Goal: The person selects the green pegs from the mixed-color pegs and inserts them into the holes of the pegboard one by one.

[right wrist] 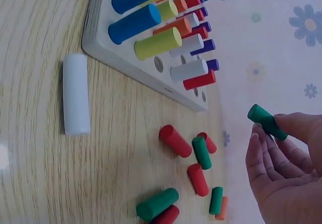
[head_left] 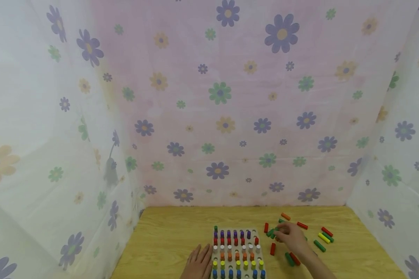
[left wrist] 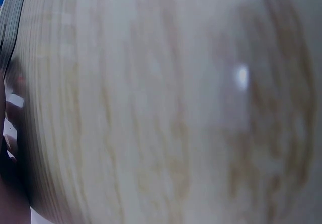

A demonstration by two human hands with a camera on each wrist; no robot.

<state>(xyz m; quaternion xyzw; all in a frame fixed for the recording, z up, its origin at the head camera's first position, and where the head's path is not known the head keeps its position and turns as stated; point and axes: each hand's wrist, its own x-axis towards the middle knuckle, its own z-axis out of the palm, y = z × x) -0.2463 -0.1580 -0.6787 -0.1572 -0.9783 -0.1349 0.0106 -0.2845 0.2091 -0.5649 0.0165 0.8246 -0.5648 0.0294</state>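
Observation:
My right hand (head_left: 292, 238) pinches a green peg (right wrist: 266, 122) between thumb and fingertips, raised above the table in the right wrist view. Beside the left edge of a wooden pegboard (head_left: 227, 229), my left hand (head_left: 198, 263) rests on the table with its fingers stretched out. Rows of blue, yellow, orange, white, red and purple pegs stand in the board, with some open holes among them. At its far left corner stands one green peg (head_left: 215, 228). In the left wrist view, the tabletop (left wrist: 151, 108) fills nearly everything.
Loose red, green, orange and yellow pegs lie right of the board, among them a red peg (head_left: 272, 249) and a yellow peg (head_left: 324, 238). A white peg (right wrist: 76, 94) lies near the board's corner. Flowered cloth (head_left: 244, 108) walls in the wooden table.

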